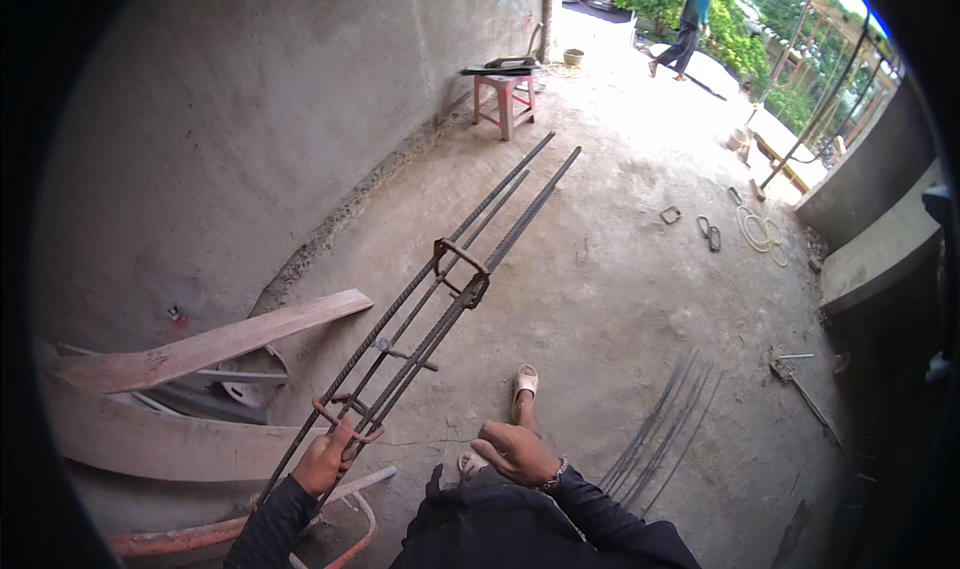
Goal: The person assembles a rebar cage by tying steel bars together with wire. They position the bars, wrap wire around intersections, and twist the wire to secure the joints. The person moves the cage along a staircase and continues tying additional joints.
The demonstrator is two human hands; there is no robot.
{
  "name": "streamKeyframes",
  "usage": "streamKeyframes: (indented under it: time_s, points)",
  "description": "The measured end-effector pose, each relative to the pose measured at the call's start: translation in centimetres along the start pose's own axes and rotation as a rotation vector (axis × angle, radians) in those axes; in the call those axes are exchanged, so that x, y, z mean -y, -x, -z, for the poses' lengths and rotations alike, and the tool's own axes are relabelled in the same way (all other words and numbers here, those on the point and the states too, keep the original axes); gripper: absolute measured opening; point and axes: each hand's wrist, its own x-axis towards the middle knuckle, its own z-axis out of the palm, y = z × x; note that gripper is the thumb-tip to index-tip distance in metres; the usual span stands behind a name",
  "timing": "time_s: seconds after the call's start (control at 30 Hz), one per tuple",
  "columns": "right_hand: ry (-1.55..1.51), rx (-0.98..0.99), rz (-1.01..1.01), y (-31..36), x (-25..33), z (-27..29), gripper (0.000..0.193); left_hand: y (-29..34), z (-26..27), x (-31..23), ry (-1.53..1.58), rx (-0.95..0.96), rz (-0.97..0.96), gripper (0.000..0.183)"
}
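Observation:
A rebar cage [525, 224] of long ribbed bars runs slantwise from my lower left toward the far middle. My left hand [325, 459] is closed around its near end, the thumb against a bar just below a rusty stirrup [345, 424]. Farther along, another squarish stirrup [462, 257] rings the bars. My right hand [518, 453] is held in front of my body, apart from the cage, with curled fingers. Whether anything is inside those fingers is hidden.
Wooden planks [215, 344] and an orange metal frame [190, 541] lie at left. Thin rods [665, 424] rest on the floor at right; beyond are loose stirrups [709, 235] and a pale hose [757, 231]. A red stool [505, 104] stands by the wall. A person [692, 24] walks far off.

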Motion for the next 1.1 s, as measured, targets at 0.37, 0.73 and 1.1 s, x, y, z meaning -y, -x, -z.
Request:
streamKeyframes:
  time_s: [0.37,0.73,1.1]
  points:
    - [0.017,-0.150,-0.143,-0.2,-0.5,1.0,0.021,1.3,0.6,0.5,-0.057,-0.019,0.005,0.071]
    - [-0.037,-0.004,-0.193,2.8,-0.8,-0.7,0.023,0.9,1.5,-1.7,-0.220,0.061,0.065,0.076]
    - [-0.023,0.045,-0.133,5.1,-0.8,-1.8,0.024,1.3,-0.1,-1.2,-0.102,-0.056,0.060,0.071]
